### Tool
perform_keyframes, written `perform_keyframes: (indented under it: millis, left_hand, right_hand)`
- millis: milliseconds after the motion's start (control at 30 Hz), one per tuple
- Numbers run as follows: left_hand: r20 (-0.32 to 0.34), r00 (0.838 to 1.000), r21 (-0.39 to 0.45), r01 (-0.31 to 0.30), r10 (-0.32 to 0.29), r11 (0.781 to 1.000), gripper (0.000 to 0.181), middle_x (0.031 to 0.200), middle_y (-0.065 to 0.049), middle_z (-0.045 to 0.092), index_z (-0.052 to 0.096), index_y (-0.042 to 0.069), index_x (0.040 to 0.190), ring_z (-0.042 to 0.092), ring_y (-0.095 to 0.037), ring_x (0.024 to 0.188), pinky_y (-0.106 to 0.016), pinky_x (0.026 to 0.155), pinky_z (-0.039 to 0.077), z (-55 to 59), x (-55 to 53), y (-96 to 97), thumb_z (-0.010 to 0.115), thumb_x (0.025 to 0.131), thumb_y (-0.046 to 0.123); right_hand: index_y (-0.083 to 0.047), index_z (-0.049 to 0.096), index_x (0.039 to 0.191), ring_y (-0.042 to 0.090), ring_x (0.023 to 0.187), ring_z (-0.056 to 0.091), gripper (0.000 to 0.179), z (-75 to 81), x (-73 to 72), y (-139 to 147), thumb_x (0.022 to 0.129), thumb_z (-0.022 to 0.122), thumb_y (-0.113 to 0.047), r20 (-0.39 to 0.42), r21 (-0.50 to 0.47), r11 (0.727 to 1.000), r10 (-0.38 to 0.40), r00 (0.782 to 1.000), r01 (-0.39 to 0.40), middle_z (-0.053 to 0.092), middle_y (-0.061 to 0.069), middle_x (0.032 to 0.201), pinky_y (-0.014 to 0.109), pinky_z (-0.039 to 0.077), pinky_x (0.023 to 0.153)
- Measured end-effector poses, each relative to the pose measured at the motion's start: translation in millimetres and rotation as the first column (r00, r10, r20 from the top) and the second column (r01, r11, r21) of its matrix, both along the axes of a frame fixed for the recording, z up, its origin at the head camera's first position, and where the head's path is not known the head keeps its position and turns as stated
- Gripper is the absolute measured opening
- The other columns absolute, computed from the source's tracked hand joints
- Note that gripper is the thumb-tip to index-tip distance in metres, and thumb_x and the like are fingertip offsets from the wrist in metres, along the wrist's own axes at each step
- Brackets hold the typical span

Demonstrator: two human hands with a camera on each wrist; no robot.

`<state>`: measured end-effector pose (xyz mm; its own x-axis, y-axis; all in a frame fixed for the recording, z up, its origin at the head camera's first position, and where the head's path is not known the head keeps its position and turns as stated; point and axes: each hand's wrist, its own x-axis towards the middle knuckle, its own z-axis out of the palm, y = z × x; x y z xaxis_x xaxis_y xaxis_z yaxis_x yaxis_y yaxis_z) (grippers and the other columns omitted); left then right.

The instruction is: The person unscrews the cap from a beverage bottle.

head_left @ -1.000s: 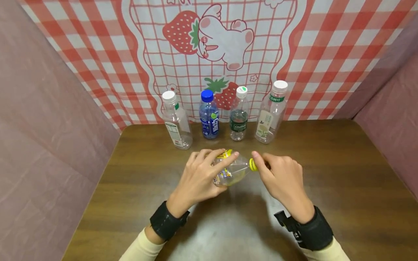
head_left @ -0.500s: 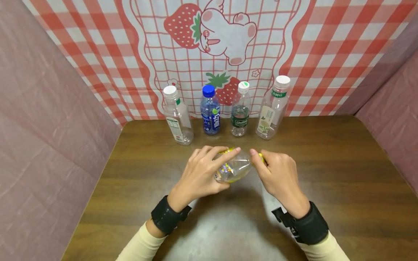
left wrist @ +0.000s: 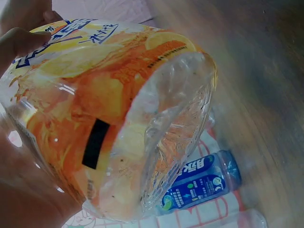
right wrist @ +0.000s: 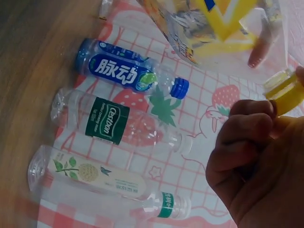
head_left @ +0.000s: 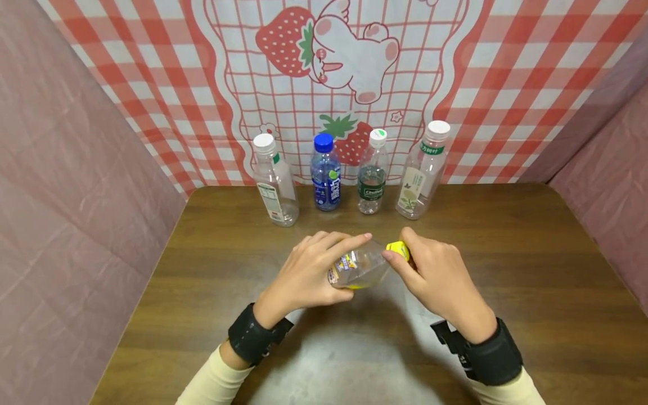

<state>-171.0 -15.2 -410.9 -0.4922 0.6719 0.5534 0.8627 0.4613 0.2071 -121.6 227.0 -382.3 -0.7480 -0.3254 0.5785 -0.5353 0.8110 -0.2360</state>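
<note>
My left hand (head_left: 309, 273) grips a clear plastic bottle (head_left: 368, 267) that lies on its side, its neck pointing right. The bottle's orange and yellow label (left wrist: 80, 90) and ridged base show large in the left wrist view. At the neck, my right hand (head_left: 437, 275) pinches the yellow cap (head_left: 398, 249) between thumb and curled fingers. Up close in the right wrist view, the cap (right wrist: 289, 97) sits by the clear neck, partly covered by the fingers. The left palm hides the bottle's base in the head view.
Behind the hands stand several capped bottles in a row: a clear one (head_left: 278, 194) at left, a blue-labelled one (head_left: 326, 183), a green-labelled one (head_left: 372, 183) and a tall one (head_left: 419, 180) at right. A checked cloth (head_left: 511, 101) hangs behind the wooden table (head_left: 547, 270).
My right hand has turned about the cap; its thumb has gone from the upper side to lower down, and more of the cap shows. The left hand keeps its grip, nearly in place.
</note>
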Motion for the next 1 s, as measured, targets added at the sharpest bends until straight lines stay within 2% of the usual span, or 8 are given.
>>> perform_keyframes:
  millis: [133, 233, 400, 500, 600, 1000]
  left_hand:
    - [-0.003, 1.0, 0.0, -0.012, 0.012, 1.0, 0.097, 0.115, 0.007, 0.056, 0.042, 0.032, 0.145, 0.05, -0.012, 0.095, -0.029, 0.072, 0.04, 0.2, -1.4, -0.6, 0.076, 0.057, 0.053]
    - [-0.007, 1.0, 0.002, -0.014, 0.014, 1.0, 0.097, 0.116, 0.007, 0.056, 0.041, 0.032, 0.145, 0.05, -0.012, 0.095, -0.028, 0.072, 0.04, -0.1, -2.0, -0.6, 0.076, 0.057, 0.053]
    - [-0.023, 0.999, 0.003, -0.03, 0.03, 1.0, 0.099, 0.118, 0.006, 0.055, 0.04, 0.034, 0.146, 0.049, -0.014, 0.097, -0.028, 0.07, 0.038, -0.5, -1.8, -0.5, 0.077, 0.056, 0.052]
    - [-0.029, 0.999, -0.002, -0.044, 0.044, 0.999, 0.1, 0.12, 0.004, 0.055, 0.04, 0.034, 0.146, 0.049, -0.016, 0.099, -0.029, 0.071, 0.037, -0.8, -0.2, -1.1, 0.078, 0.055, 0.052]
    - [-0.03, 0.998, -0.009, -0.048, 0.048, 0.999, 0.101, 0.122, 0.003, 0.055, 0.04, 0.035, 0.146, 0.048, -0.017, 0.101, -0.03, 0.073, 0.037, -1.6, 1.8, -1.6, 0.079, 0.054, 0.051]
    - [-0.07, 0.996, -0.004, -0.058, 0.058, 0.998, 0.102, 0.125, -0.001, 0.054, 0.039, 0.034, 0.147, 0.048, -0.021, 0.104, -0.034, 0.074, 0.037, 1.2, 1.9, -1.0, 0.08, 0.055, 0.05]
  right_hand:
    - [-0.016, 0.041, 0.083, 0.007, 0.043, 0.033, 0.031, -0.7, -0.4, -0.1, 0.089, 0.059, -0.04, 0.021, 0.034, 0.999, -0.012, 1.0, 0.011, 0.033, -0.01, 0.055, 0.027, 0.028, 0.04]
    - [-0.016, 0.043, 0.084, 0.007, 0.043, 0.034, 0.033, -1.7, -0.8, -1.0, 0.087, 0.059, -0.045, 0.005, 0.038, 0.998, -0.046, 0.999, 0.045, 0.036, -0.01, 0.056, 0.027, 0.029, 0.04]
    - [-0.02, 0.047, 0.074, 0.008, 0.043, 0.036, 0.034, -1.0, 0.1, -1.3, 0.09, 0.052, -0.049, -0.044, -0.042, 0.99, -0.139, 0.989, 0.137, 0.036, -0.013, 0.053, 0.032, 0.028, 0.039]
    - [-0.022, 0.042, 0.062, 0.009, 0.042, 0.032, 0.04, -0.6, 1.6, -2.0, 0.094, 0.048, -0.045, -0.047, -0.093, 0.98, -0.178, 0.983, 0.173, 0.03, -0.012, 0.049, 0.032, 0.023, 0.039]
    - [-0.023, 0.034, 0.055, 0.01, 0.04, 0.028, 0.046, -0.9, 3.3, -3.3, 0.094, 0.049, -0.041, -0.039, -0.122, 0.973, -0.203, 0.978, 0.197, 0.025, -0.01, 0.048, 0.031, 0.019, 0.039]
    - [-0.024, 0.03, 0.051, 0.01, 0.04, 0.026, 0.051, -2.8, 2.5, -8.5, 0.091, 0.056, -0.04, -0.028, -0.143, 0.961, -0.245, 0.969, 0.238, 0.023, -0.01, 0.047, 0.031, 0.018, 0.04]
